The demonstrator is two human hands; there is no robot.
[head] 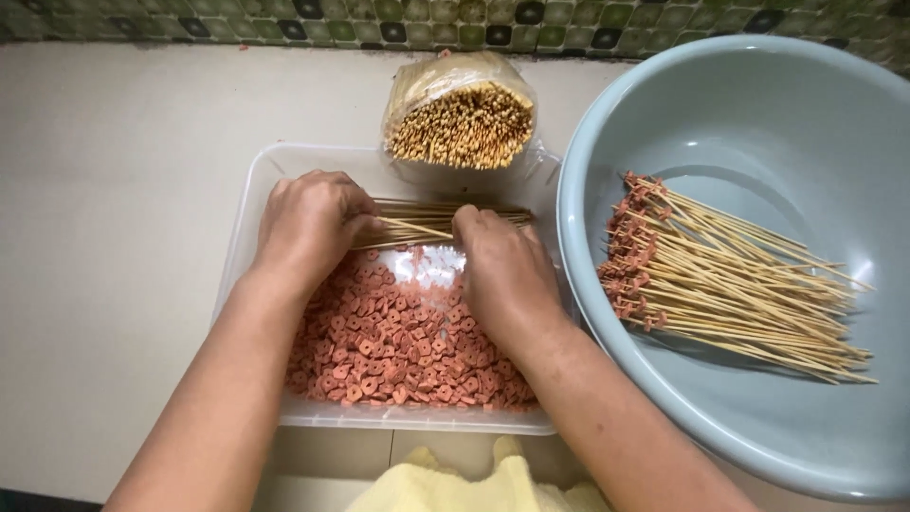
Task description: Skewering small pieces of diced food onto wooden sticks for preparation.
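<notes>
Basically both hands, left hand (pixel 308 223) and right hand (pixel 502 270), have fingers curled onto the bamboo skewer bundle (pixel 427 220) lying between them, pink sausage slices (pixel 398 341) just below the fingertips for easy reach.

A pale cream, smooth bench (pixel 114 237) carries a clear rectangular plastic tray (pixel 248 204) at its middle. Just right of the tray, touching it, sits a wide grey-blue round plastic basin (pixel 578 275). A soft yellow cloth (pixel 455 485) lies at the near edge.
</notes>
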